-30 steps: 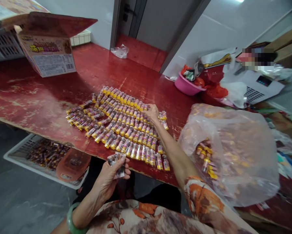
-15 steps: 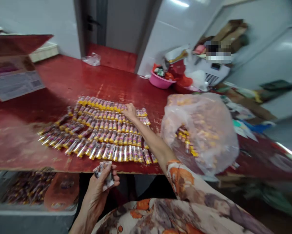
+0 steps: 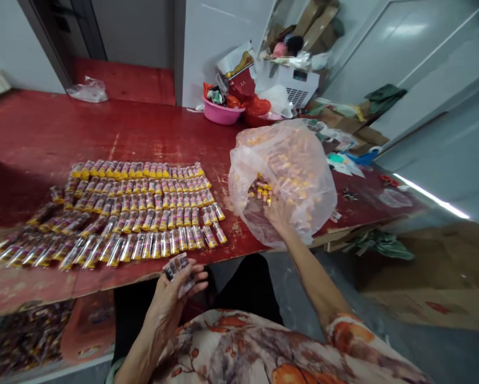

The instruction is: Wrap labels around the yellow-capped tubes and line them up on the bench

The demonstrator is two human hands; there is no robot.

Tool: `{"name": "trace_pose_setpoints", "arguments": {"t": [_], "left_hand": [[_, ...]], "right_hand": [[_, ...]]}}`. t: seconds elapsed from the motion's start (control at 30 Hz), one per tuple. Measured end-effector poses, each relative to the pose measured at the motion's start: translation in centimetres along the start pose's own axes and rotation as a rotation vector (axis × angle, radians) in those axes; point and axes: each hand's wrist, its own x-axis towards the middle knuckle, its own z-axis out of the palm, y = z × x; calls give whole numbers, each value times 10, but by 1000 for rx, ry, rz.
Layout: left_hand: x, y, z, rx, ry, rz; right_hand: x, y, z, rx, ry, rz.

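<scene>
My left hand (image 3: 183, 280) is closed around a small stack of printed cards or stickers (image 3: 177, 265) just off the table's front edge, its outer fingers partly stretched. My right hand (image 3: 277, 210) is at the torn opening of a big translucent plastic bag (image 3: 307, 160) full of small packages. Its fingertips blend into the plastic, so what they hold is unclear. Beside them, several yellow-ended tubes (image 3: 264, 193) show through the opening. Left of the bag, wrapped tubes (image 3: 143, 201) with yellow ends and purple-pink labels lie in several rows on the red table (image 3: 151, 128).
A pink basin (image 3: 223, 113) of bags and odds and ends stands at the back by the wall. Under the table's left front is a crate of many wrapped pieces (image 3: 31, 336). A cardboard box (image 3: 435, 272) lies on the floor at right. Keys (image 3: 350, 194) rest right of the bag.
My right hand has left the rows of tubes and moved right to the bag's opening. The view has turned right. My left hand still holds the stack.
</scene>
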Motion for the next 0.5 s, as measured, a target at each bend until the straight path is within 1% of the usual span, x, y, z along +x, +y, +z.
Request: {"name": "trace_pose_setpoints", "arguments": {"t": [0.07, 0.13, 0.2, 0.27, 0.33, 0.4, 0.43, 0.47, 0.5], "left_hand": [[1, -4, 11, -16, -33, -8], [-1, -8, 19, -13, -92, 10], [-4, -11, 26, 10, -134, 40], [-3, -14, 31, 23, -120, 67], [1, -17, 37, 27, -60, 78], [7, -20, 42, 34, 0, 89], [10, -22, 44, 43, 21, 93], [13, -24, 46, 55, 40, 97], [16, -26, 47, 66, 57, 99]], "right_hand": [[3, 10, 2, 42, -53, 58], [4, 12, -2, 116, -91, 104], [1, 11, -11, 234, -121, 137], [-9, 7, -24, 403, -170, 161], [-33, -2, -39, 588, -246, 180], [-71, -17, -51, 777, -354, 183], [-92, -26, -54, 887, -427, 182], [-114, -37, -56, 1086, -550, 207], [-133, -47, -55, 1202, -638, 247]]}}
